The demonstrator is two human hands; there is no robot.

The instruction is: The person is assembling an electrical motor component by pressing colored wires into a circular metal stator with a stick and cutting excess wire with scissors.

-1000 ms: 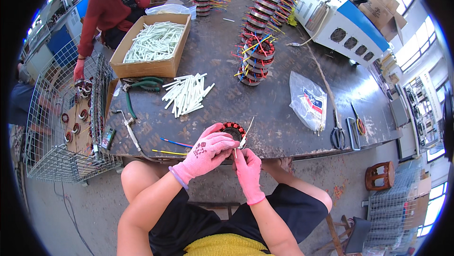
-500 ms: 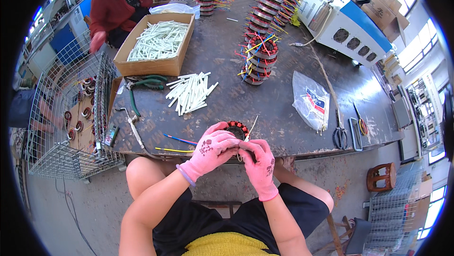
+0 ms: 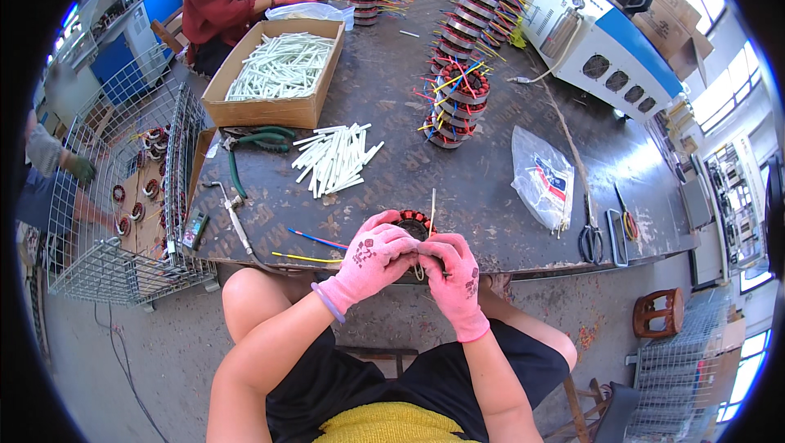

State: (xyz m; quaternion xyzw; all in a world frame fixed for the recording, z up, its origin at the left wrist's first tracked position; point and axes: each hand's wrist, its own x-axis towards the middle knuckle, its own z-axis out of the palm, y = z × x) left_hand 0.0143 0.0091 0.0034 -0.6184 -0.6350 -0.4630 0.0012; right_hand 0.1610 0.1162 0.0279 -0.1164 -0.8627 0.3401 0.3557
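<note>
At the near table edge lies a motor stator [image 3: 414, 221] with red windings and a dark core, partly covered by my hands. My left hand [image 3: 374, 260], in a pink glove, is closed at its near left side. My right hand [image 3: 455, 281], also pink-gloved, pinches a thin pale cord [image 3: 432, 204] whose free end stands up beside the stator; a small loop hangs below the fingertips. The fingertips of both hands meet at the stator's near side, which hides the exact grip. Blue, red and yellow lead wires [image 3: 307, 259] stretch out to the left.
Beyond are white tubes in a pile [image 3: 337, 158] and a cardboard box [image 3: 270, 114], with green-handled pliers [image 3: 260, 140] nearby. Stacked stators [image 3: 458, 107], a plastic bag [image 3: 540, 181], scissors [image 3: 590, 238] and a blue-white machine [image 3: 601, 50] stand right. Co-workers are at far left, near a wire cage [image 3: 98, 255].
The cord's free end has swung from leaning right to nearly upright. My hands stay together at the stator. The red-sleeved co-worker's hands have come together on the table; another person shows more behind the cage.
</note>
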